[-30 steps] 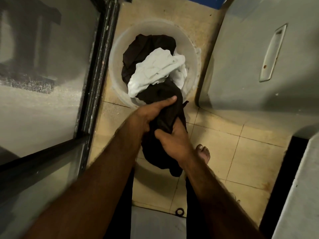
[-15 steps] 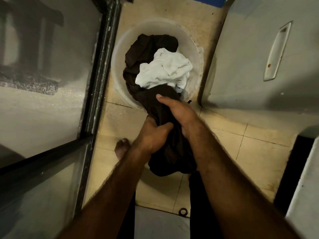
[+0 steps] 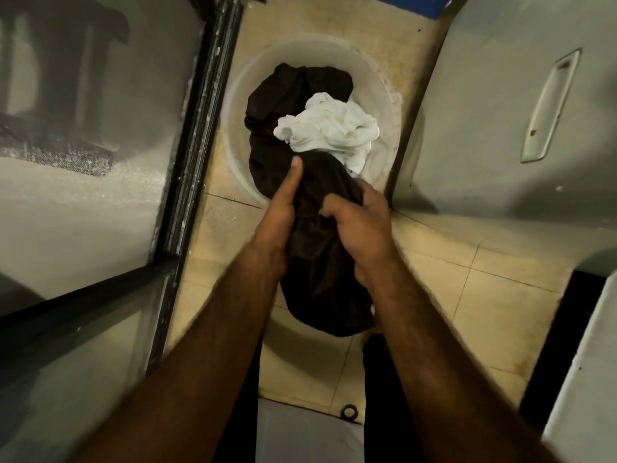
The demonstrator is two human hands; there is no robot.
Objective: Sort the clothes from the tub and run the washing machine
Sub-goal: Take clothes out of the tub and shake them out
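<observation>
A pale round tub point(image 3: 247, 81) stands on the tiled floor at top centre, holding dark clothes and a white cloth point(image 3: 329, 130). A dark brown garment point(image 3: 320, 262) stretches from the tub down between my hands. My left hand point(image 3: 280, 208) grips its left side, thumb laid along the fabric. My right hand point(image 3: 360, 225) clutches a bunch of it on the right. The garment's lower end hangs above the floor. The grey washing machine point(image 3: 500, 111) stands at the right.
A glass door with a dark metal frame point(image 3: 197, 128) runs along the left. Beige floor tiles point(image 3: 494, 305) lie between door and machine. A small metal ring point(image 3: 349, 411) sits on the floor near my legs. A recessed handle point(image 3: 551, 105) shows on the machine's side.
My hands have swapped their hold along the garment, pulling more of it out of the tub. The left hand has moved up with the thumb extended; the right hand now grips lower right.
</observation>
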